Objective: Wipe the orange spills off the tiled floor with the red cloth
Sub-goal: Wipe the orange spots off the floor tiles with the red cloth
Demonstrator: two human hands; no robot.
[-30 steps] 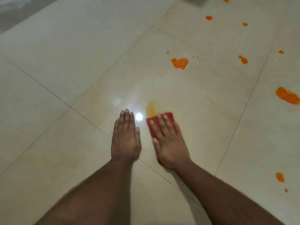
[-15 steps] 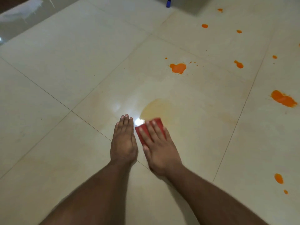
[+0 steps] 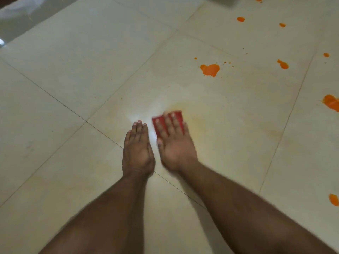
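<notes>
My right hand (image 3: 174, 143) lies flat with straight fingers on the red cloth (image 3: 178, 117) and presses it onto the cream tiled floor (image 3: 91, 70). My left hand (image 3: 138, 149) rests flat on the floor just left of it, fingers straight. A faint yellowish smear (image 3: 198, 120) surrounds the cloth. Orange spills lie further off: a large blot (image 3: 210, 69) ahead to the right, a smaller one (image 3: 283, 64), a big one at the right edge (image 3: 331, 105), one at the lower right (image 3: 333, 199), and small spots at the top right (image 3: 240, 19).
Dark grout lines (image 3: 55, 99) cross the floor diagonally. A glossy darker strip with a pale reflection (image 3: 22, 13) runs along the top left. A grey object's edge (image 3: 220, 0) shows at the top.
My right hand has slid the cloth forward and to the right, over the yellowish patch that lay bare half a second ago. The left hand stays in place.
</notes>
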